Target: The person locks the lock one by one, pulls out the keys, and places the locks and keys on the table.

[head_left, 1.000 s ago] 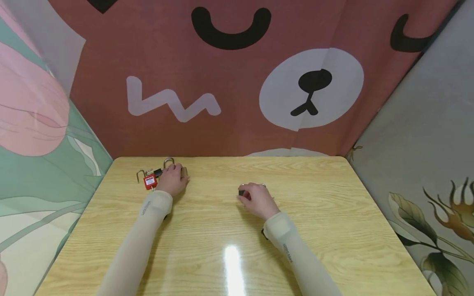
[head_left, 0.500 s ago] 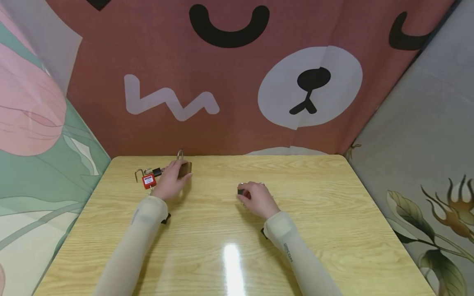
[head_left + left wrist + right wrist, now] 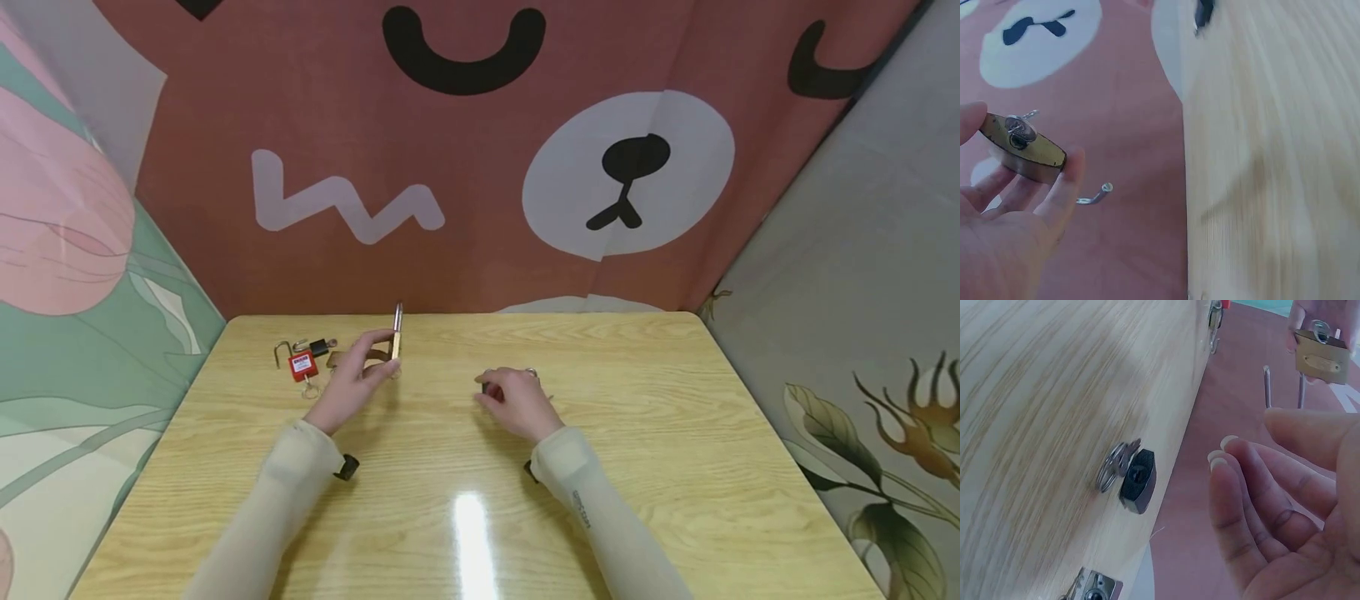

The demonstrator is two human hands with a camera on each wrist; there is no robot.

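Observation:
My left hand [image 3: 352, 382] holds a brass padlock [image 3: 396, 343] by its body, raised over the back of the table. Its shackle is unlocked. In the left wrist view a key [image 3: 1020, 129] sits in the keyhole of this padlock [image 3: 1022, 153]. My right hand [image 3: 521, 402] hovers right of centre, thumb and fingers bent and apart, with nothing between them. Below those fingers, in the right wrist view, a small black padlock [image 3: 1139, 481] rests on the table beside a key ring [image 3: 1109, 469]. A silver-edged padlock [image 3: 1099, 587] is near it, cut by the frame.
At the table's back left lie a red padlock [image 3: 303, 365] with an open shackle and a black padlock [image 3: 320, 347]. A brownish piece [image 3: 334, 359] is partly behind my left hand. A printed cloth [image 3: 480, 250] hangs along the table's back edge.
My left hand has lifted the brass padlock from the group at the left, carried it right and turned it edge-on. My right hand has barely moved; its fingers part slightly from the small black padlock.

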